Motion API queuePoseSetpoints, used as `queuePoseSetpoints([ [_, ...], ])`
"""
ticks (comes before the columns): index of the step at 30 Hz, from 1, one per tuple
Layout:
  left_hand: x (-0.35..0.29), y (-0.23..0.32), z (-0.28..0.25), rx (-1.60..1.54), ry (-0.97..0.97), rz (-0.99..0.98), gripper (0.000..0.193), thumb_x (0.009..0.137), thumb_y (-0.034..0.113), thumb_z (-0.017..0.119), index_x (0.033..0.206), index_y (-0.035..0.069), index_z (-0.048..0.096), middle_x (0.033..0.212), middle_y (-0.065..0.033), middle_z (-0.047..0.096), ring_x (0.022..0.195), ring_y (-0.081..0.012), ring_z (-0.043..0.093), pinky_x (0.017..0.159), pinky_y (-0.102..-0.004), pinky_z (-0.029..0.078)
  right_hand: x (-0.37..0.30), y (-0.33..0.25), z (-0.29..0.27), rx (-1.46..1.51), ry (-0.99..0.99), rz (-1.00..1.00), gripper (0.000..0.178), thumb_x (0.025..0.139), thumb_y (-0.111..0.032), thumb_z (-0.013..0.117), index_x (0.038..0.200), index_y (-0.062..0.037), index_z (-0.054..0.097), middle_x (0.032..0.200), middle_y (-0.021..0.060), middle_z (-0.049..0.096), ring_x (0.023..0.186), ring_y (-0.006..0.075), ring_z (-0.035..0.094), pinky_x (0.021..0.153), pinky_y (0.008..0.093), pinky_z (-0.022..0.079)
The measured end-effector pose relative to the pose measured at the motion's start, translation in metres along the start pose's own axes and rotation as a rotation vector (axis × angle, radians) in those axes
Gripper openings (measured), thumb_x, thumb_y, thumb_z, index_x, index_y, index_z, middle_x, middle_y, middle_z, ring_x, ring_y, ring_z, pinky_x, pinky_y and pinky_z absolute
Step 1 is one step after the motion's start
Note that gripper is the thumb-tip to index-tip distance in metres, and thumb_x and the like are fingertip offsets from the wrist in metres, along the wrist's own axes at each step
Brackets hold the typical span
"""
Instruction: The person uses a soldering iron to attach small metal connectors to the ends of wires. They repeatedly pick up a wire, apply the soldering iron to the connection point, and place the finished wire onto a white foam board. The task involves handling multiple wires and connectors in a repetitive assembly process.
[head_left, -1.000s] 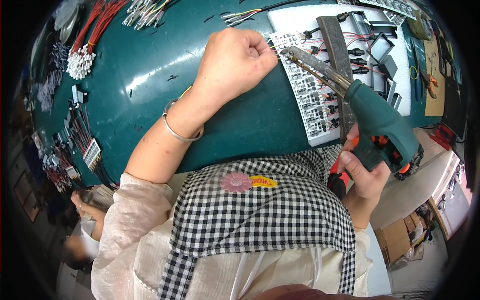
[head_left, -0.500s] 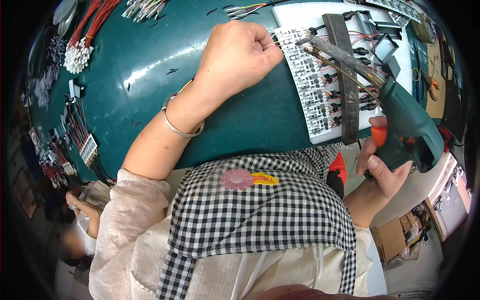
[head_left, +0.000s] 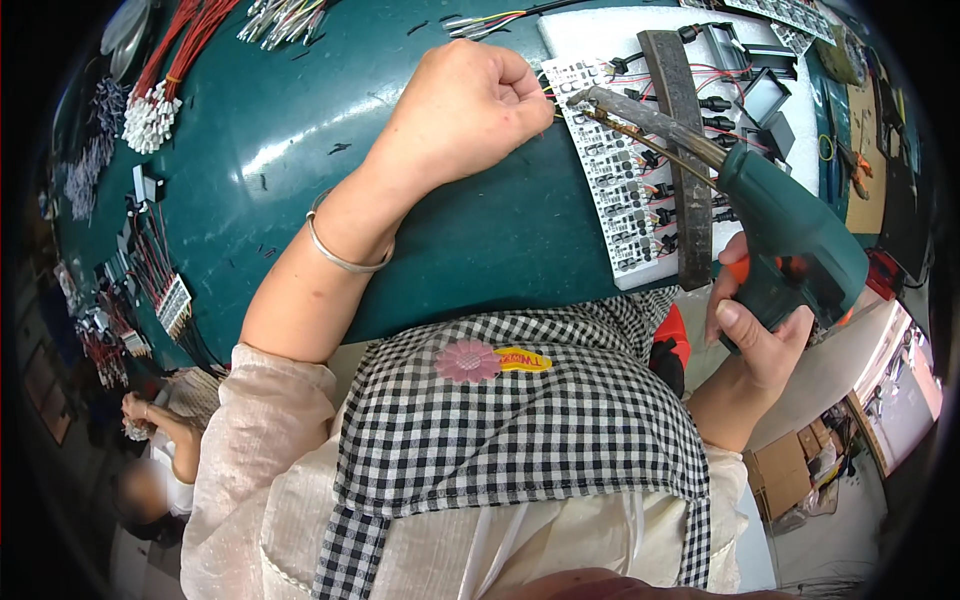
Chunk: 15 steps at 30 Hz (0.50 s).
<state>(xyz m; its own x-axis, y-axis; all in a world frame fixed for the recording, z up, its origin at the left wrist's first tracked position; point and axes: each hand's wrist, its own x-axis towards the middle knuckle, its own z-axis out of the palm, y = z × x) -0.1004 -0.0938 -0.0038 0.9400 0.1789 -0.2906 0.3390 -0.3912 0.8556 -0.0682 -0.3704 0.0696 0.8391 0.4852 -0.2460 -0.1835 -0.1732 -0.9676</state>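
Observation:
My left hand (head_left: 485,105) is closed in a pinch at the left edge of a white circuit board panel (head_left: 612,185). Thin coloured wires (head_left: 549,90) show between its fingertips and the board; the rest of them is mostly hidden. In my right hand (head_left: 752,340) is a green soldering gun (head_left: 800,225) with an orange trigger. Its tip points left over the panel's upper part, close to the left edge; I cannot tell if it touches. A dark metal bar (head_left: 690,215) lies across the black-sleeved leads on the panel's right side.
White foam (head_left: 568,38) lies under the panel, with black square housings (head_left: 768,95) on its right. Bundles of red wires with white connectors (head_left: 152,120) and grey-white leads (head_left: 285,20) lie at the far left. Wired boards (head_left: 175,305) sit at the left edge. Another person (head_left: 180,440) is at lower left.
The soldering gun in my right hand has moved left, its tip now nearer the panel's left edge. My left hand has shifted slightly left and stays closed.

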Motion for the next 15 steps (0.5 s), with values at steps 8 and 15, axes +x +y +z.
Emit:
queuePoseSetpoints([
  [8,-0.002,0.002,0.001,0.004,0.005,-0.006,0.017,0.080,0.016,0.064,0.074,0.000,0.063,0.052,0.0052,0.052,0.047,-0.0012,0.039,0.043,-0.0191,0.031,0.000,-0.002,0.000,-0.003,0.018,0.006,0.052,0.072,-0.014,0.074,0.106,0.0107,0.043,0.080,0.0132,0.052,0.045,0.0132,0.049,0.037,0.0229,0.037],
  [15,-0.008,0.000,0.007,0.092,0.136,0.109,0.017,0.078,0.016,0.063,0.071,0.001,0.061,0.047,0.0030,0.047,0.045,-0.0022,0.037,0.042,-0.0221,0.030,-0.002,0.000,-0.009,-0.001,-0.043,0.057,0.057,0.072,-0.011,0.074,0.113,0.0097,0.040,0.091,0.0149,0.051,0.048,0.0144,0.051,0.037,0.0235,0.039],
])
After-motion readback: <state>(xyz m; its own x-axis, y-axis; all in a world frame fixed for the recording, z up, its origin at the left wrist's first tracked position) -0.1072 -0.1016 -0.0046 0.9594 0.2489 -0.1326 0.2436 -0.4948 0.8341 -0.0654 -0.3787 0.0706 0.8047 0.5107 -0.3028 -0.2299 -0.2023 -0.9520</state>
